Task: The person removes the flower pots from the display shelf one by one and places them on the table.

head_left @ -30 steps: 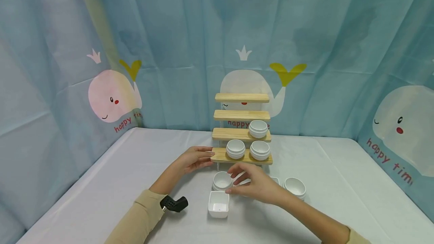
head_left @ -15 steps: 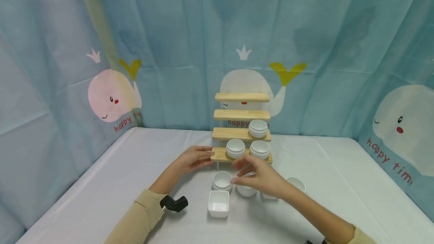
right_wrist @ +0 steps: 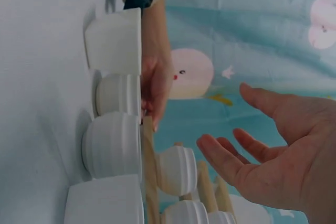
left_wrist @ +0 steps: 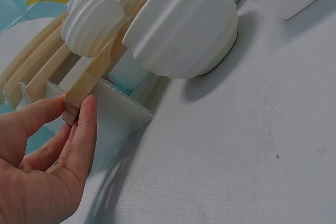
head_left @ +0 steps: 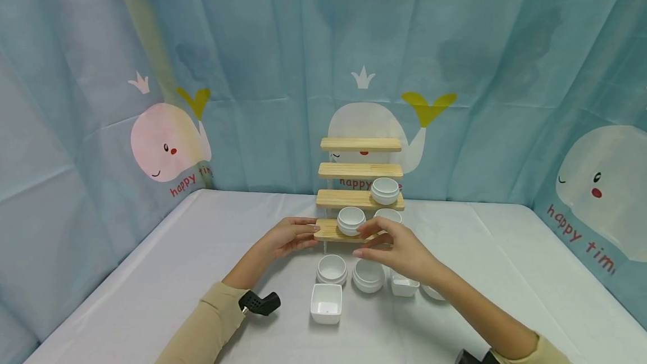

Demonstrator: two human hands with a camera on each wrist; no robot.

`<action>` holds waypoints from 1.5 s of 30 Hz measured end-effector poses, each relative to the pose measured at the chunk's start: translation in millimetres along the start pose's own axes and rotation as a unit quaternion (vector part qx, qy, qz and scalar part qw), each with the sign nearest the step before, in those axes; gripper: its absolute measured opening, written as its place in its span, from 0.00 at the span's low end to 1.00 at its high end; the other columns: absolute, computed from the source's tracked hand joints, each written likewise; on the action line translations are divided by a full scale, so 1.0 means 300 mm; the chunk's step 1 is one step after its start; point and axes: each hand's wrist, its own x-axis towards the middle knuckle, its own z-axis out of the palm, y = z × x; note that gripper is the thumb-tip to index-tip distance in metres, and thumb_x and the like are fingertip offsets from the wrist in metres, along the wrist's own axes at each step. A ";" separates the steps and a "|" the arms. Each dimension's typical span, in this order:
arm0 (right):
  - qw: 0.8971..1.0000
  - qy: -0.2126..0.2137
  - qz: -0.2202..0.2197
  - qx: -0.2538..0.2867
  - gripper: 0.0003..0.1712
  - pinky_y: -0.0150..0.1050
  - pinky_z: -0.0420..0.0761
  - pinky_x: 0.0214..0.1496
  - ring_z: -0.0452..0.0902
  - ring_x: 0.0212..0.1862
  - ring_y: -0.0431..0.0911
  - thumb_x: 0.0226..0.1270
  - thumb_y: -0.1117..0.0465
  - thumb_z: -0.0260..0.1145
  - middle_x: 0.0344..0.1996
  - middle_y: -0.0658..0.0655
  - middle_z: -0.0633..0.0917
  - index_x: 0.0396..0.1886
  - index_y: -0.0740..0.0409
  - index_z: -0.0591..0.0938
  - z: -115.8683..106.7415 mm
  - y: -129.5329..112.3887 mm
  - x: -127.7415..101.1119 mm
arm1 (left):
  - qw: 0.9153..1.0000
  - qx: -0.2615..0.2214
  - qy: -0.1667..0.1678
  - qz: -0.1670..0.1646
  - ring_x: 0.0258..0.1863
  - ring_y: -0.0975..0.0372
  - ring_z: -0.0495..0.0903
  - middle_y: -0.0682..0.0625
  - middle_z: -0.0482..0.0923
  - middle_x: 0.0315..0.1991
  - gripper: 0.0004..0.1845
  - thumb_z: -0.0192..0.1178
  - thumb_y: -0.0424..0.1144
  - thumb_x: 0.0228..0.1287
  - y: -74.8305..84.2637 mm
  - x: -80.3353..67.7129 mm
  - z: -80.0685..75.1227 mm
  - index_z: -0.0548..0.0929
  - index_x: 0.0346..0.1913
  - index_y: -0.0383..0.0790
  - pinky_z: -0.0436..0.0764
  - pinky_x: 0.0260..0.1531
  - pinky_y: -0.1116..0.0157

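While bowls crowd table: whale curtain.

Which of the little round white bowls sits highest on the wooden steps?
The round bowl at the right end of the third step up; the other two shelved bowls sit one step lower, and the rest stand on the table.

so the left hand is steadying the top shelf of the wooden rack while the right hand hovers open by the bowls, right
Not quite: the left hand rests on the end of the bottom shelf of the wooden rack, not the top one, as the head view shows. The rest stands: the right hand hovers open, holding nothing, near the round bowl on that shelf.
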 end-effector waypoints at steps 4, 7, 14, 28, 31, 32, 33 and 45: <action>1.000 0.013 0.010 -0.002 0.26 0.34 0.90 0.52 0.87 0.53 0.55 0.68 0.62 0.77 0.56 0.70 0.82 0.59 0.71 0.79 -0.021 -0.005 -0.001 | 1.000 0.001 0.001 0.000 0.38 0.63 0.88 0.42 0.83 0.48 0.27 0.60 0.28 0.78 0.001 -0.001 0.000 0.69 0.74 0.23 0.91 0.44 0.69; 1.000 0.025 0.017 -0.004 0.26 0.34 0.90 0.52 0.86 0.53 0.54 0.68 0.62 0.77 0.56 0.70 0.82 0.59 0.70 0.80 -0.035 -0.012 0.000 | 1.000 0.003 0.001 0.000 0.38 0.63 0.88 0.42 0.83 0.48 0.27 0.60 0.28 0.78 0.002 -0.002 0.001 0.69 0.74 0.23 0.91 0.44 0.69; 0.998 0.043 0.035 -0.008 0.26 0.36 0.90 0.52 0.86 0.55 0.54 0.70 0.60 0.76 0.56 0.66 0.83 0.61 0.67 0.80 -0.069 -0.014 0.000 | 1.000 0.005 -0.001 0.000 0.39 0.63 0.88 0.41 0.83 0.49 0.27 0.60 0.28 0.78 0.001 -0.002 0.000 0.68 0.74 0.23 0.91 0.44 0.69; 0.997 0.064 0.032 -0.003 0.25 0.46 0.91 0.55 0.84 0.58 0.58 0.73 0.61 0.73 0.62 0.69 0.80 0.62 0.69 0.78 -0.123 0.000 0.009 | 1.000 0.004 0.004 0.000 0.39 0.62 0.88 0.40 0.83 0.50 0.28 0.61 0.28 0.77 0.001 0.003 0.000 0.69 0.74 0.23 0.91 0.45 0.68; 0.997 0.069 0.035 -0.010 0.26 0.44 0.90 0.55 0.84 0.59 0.59 0.74 0.61 0.72 0.62 0.69 0.79 0.64 0.69 0.77 -0.133 0.002 0.010 | 1.000 0.003 0.005 0.001 0.39 0.62 0.88 0.40 0.83 0.51 0.28 0.60 0.28 0.77 0.003 0.001 0.001 0.69 0.74 0.22 0.91 0.45 0.68; 0.997 0.072 0.037 -0.012 0.26 0.43 0.90 0.55 0.84 0.60 0.59 0.74 0.61 0.72 0.62 0.69 0.79 0.64 0.69 0.77 -0.137 0.004 0.011 | 1.000 0.003 0.006 0.001 0.39 0.63 0.88 0.40 0.83 0.51 0.28 0.60 0.28 0.77 0.003 0.000 0.001 0.68 0.74 0.22 0.91 0.45 0.68; 0.996 0.075 0.038 -0.013 0.26 0.41 0.89 0.55 0.84 0.60 0.59 0.74 0.61 0.72 0.62 0.69 0.80 0.65 0.69 0.77 -0.141 0.006 0.011 | 1.000 0.003 0.006 0.001 0.39 0.63 0.88 0.40 0.83 0.51 0.28 0.60 0.28 0.77 0.003 0.000 0.000 0.68 0.74 0.22 0.91 0.45 0.68; 0.993 0.104 0.046 -0.019 0.27 0.32 0.85 0.50 0.84 0.56 0.53 0.75 0.59 0.71 0.61 0.67 0.81 0.67 0.68 0.77 -0.184 0.027 0.017 | 1.000 0.006 0.002 0.004 0.39 0.63 0.88 0.41 0.83 0.50 0.27 0.60 0.28 0.77 -0.003 0.006 -0.006 0.69 0.74 0.22 0.91 0.44 0.69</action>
